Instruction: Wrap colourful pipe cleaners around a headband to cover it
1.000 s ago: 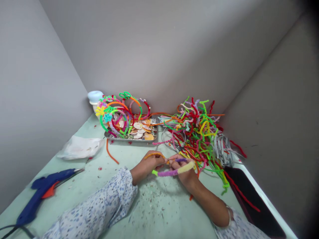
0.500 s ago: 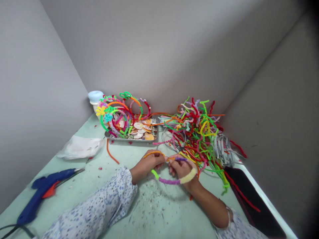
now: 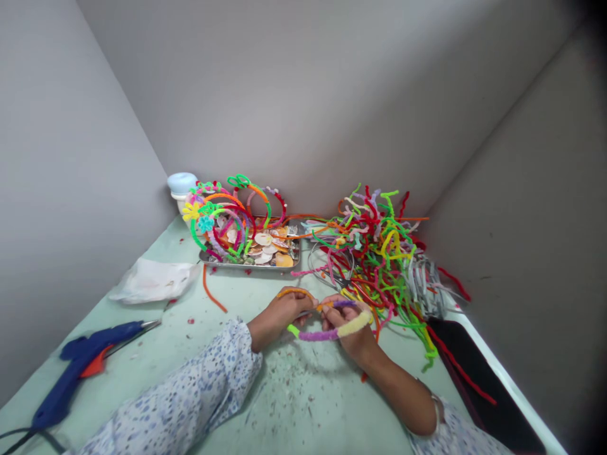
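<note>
A curved band (image 3: 318,336) wrapped in green, purple, pale yellow, violet and orange fuzzy stems hangs between my hands over the table. My left hand (image 3: 284,315) is closed on the orange stem, which arches over its fingers. My right hand (image 3: 349,325) pinches the orange part of the band, close to the left fingertips. The pale yellow part crosses in front of my right hand. Some fingers of both hands are hidden behind the band or palms.
A tray (image 3: 251,266) of shells and finished bands stands at the back, beside a blue-lidded container (image 3: 183,184). Tangled fuzzy stems (image 3: 384,253) lie right, near a black flat object (image 3: 478,379). A blue glue gun (image 3: 80,360) and plastic bag (image 3: 154,281) are at left.
The purple and green part of the band has swung slightly up and left, and the pale yellow part is tilted more. Both hands stay nearly in place.
</note>
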The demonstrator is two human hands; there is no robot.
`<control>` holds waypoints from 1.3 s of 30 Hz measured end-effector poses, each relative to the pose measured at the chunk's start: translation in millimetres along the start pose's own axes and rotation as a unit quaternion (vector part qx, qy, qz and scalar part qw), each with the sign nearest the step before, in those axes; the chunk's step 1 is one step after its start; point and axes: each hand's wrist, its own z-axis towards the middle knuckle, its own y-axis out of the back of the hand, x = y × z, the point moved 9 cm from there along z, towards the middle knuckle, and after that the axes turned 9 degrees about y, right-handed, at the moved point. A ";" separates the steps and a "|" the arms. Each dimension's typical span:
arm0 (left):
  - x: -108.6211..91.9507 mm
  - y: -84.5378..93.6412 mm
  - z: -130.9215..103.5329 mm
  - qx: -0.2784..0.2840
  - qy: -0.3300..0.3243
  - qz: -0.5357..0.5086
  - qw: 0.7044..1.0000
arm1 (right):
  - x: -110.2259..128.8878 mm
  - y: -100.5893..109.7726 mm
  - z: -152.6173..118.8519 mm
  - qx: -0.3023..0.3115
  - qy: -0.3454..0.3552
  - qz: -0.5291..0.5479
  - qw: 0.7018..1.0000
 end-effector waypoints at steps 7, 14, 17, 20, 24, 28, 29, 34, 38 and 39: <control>-9.5 -6.3 -5.6 0.029 0.013 -0.023 0.999 | -7.4 3.2 0.9 -0.020 -0.031 -0.009 0.999; -2.1 -4.1 0.4 0.025 0.026 -0.010 0.999 | -1.3 2.4 0.3 -0.013 -0.012 -0.019 1.000; -0.5 -2.4 1.1 0.015 0.026 -0.003 1.000 | 0.0 1.6 -0.5 -0.010 -0.014 -0.020 1.000; -0.6 -1.7 0.1 0.007 0.027 0.004 1.000 | -1.9 2.2 -0.6 -0.018 -0.024 -0.022 0.999; -6.4 -1.2 -2.5 0.002 0.005 -0.002 1.000 | -5.7 4.1 0.0 -0.028 -0.043 -0.023 0.998; -13.8 0.8 -4.1 -0.006 -0.030 -0.029 0.999 | -5.0 7.5 0.7 -0.038 -0.040 -0.013 0.998; -15.3 1.7 -4.2 -0.009 -0.040 -0.037 0.998 | -4.8 8.3 0.8 -0.039 -0.037 -0.011 0.998; -21.3 2.7 -4.2 -0.018 -0.079 -0.012 0.997 | -8.9 10.2 1.3 -0.046 -0.046 -0.007 0.998; -23.4 1.9 -5.3 -0.023 -0.099 0.029 0.994 | -9.1 10.7 2.5 -0.046 -0.047 -0.025 0.997; -23.2 2.2 -5.5 -0.028 -0.098 0.039 0.994 | -8.7 10.6 2.7 -0.045 -0.047 -0.028 0.998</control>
